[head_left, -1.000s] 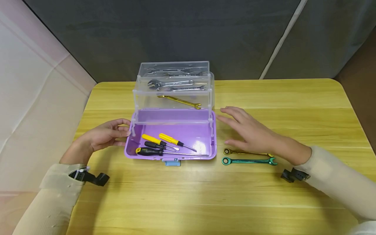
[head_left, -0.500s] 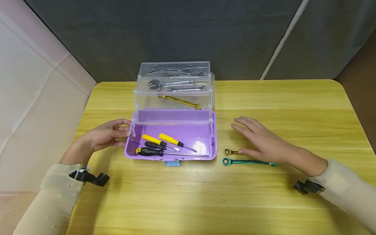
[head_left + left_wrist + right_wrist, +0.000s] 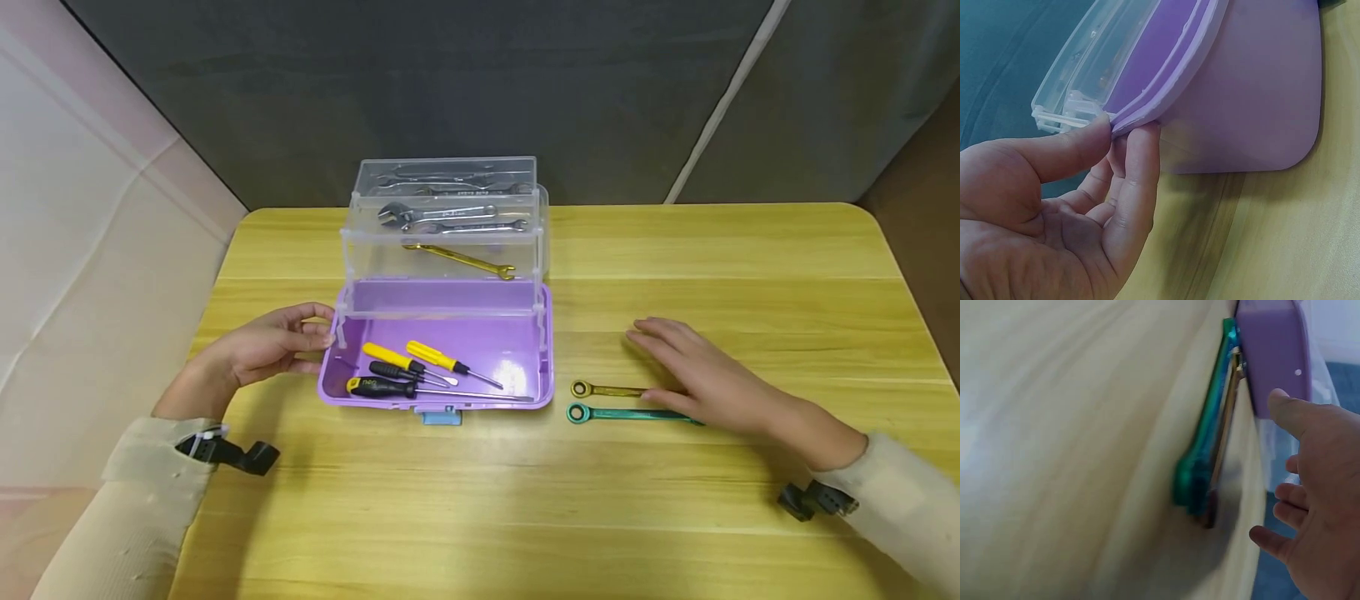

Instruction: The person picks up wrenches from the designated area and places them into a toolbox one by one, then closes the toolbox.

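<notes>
The right hand (image 3: 712, 379), fingers straight and holding nothing, hovers over the handle ends of the gold ratchet wrench (image 3: 603, 389) and green ratchet wrench (image 3: 622, 412), which lie left-right on the surface (image 3: 675, 250); the left hand (image 3: 258, 350) pinches the purple toolbox (image 3: 546, 367) rim

Bare table (image 3: 675, 517) lies right of the purple toolbox (image 3: 525, 346); wrenches (image 3: 615, 402) intervene.
</notes>
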The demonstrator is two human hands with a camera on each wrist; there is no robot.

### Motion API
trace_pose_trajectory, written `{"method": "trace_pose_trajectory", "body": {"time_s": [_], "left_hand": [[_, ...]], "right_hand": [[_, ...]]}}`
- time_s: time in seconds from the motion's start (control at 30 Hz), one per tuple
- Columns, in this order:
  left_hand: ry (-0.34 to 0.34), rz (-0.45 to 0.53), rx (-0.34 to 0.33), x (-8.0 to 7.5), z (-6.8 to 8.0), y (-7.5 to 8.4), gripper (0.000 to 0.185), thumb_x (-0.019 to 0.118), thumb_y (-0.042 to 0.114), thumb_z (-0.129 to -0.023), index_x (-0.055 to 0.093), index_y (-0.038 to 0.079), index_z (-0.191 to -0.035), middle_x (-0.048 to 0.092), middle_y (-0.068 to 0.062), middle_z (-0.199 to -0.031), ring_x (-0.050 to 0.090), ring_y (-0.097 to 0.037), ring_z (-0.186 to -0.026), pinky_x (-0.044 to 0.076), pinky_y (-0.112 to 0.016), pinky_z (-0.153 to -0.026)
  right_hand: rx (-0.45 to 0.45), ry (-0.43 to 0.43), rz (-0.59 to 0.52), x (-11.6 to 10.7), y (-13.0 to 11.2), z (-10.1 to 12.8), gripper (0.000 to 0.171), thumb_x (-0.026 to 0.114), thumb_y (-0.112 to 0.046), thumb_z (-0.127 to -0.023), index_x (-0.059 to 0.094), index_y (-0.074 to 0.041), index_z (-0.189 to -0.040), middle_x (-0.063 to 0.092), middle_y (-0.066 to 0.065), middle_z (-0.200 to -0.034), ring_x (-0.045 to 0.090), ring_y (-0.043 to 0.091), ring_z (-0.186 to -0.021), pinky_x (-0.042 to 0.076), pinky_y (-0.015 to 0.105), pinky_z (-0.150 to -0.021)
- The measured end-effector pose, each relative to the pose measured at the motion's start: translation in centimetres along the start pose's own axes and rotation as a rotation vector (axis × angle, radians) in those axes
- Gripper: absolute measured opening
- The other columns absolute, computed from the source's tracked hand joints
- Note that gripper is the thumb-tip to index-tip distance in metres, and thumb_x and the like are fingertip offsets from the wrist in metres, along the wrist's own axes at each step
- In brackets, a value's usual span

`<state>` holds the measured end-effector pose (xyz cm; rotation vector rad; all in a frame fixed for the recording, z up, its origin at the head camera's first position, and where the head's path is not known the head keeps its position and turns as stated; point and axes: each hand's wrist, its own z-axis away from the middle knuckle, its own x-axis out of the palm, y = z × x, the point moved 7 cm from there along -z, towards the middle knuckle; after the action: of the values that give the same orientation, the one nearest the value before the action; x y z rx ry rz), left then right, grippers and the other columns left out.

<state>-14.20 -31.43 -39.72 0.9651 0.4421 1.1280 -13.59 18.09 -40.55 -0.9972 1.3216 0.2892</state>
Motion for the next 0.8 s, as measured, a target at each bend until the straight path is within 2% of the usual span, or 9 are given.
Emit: {"method": "trace_pose_trajectory", "body": {"time_s": [0.13, 0.33, 0.57, 0.63, 0.8], "left_hand": [[0.002, 0.003, 0.000, 0.0, 0.1, 0.0, 0.020, 0.054, -0.001, -0.103, 0.057, 0.015, -0.115, 0.071, -0.002, -0.103, 0.072, -0.020, -0.095, 0.061, -0.034, -0.083], [0.003, 0.000, -0.007, 0.0, 0.1, -0.1, 0.020, 0.054, -0.001, -0.104, 0.057, 0.015, -0.115, 0.071, -0.002, -0.103, 0.072, -0.019, -0.095, 0.061, -0.034, -0.083], [0.009, -0.019, -0.007, 0.0, 0.1, 0.0, 0.018, 0.053, 0.001, -0.104, 0.055, 0.014, -0.116, 0.072, -0.002, -0.104, 0.072, -0.020, -0.096, 0.061, -0.034, -0.084], [0.017, -0.022, -0.009, 0.0, 0.1, 0.0, 0.017, 0.053, 0.001, -0.104, 0.054, 0.014, -0.116, 0.072, -0.002, -0.104, 0.071, -0.020, -0.096, 0.061, -0.034, -0.084], [0.020, -0.018, -0.013, 0.0, 0.1, 0.0, 0.017, 0.054, 0.001, -0.104, 0.054, 0.013, -0.116, 0.071, -0.002, -0.104, 0.072, -0.020, -0.096, 0.061, -0.034, -0.084]], "right_hand": [[-0.004, 0.023, -0.005, 0.4, 0.5, 0.5, 0.075, 0.079, -0.026, -0.091, 0.042, -0.006, -0.152, 0.041, 0.016, -0.153, 0.037, 0.033, -0.141, 0.036, 0.048, -0.111], [-0.017, 0.056, 0.015, 0.5, 1.1, 1.2, 0.070, 0.083, -0.020, -0.087, 0.051, -0.006, -0.146, 0.046, 0.018, -0.148, 0.040, 0.038, -0.138, 0.035, 0.055, -0.108], [-0.001, 0.051, 0.041, 0.4, 1.6, 1.5, 0.066, 0.086, -0.019, -0.082, 0.057, -0.005, -0.140, 0.052, 0.018, -0.142, 0.045, 0.037, -0.132, 0.040, 0.054, -0.105], [0.022, 0.047, 0.047, 0.2, 1.8, 1.6, 0.059, 0.087, -0.019, -0.082, 0.062, -0.007, -0.134, 0.057, 0.013, -0.136, 0.049, 0.033, -0.127, 0.043, 0.053, -0.101], [0.104, 0.011, 0.043, -0.3, 2.5, 2.0, 0.031, 0.087, -0.016, -0.082, 0.069, -0.015, -0.107, 0.063, -0.004, -0.108, 0.056, 0.017, -0.102, 0.051, 0.042, -0.084]]}}
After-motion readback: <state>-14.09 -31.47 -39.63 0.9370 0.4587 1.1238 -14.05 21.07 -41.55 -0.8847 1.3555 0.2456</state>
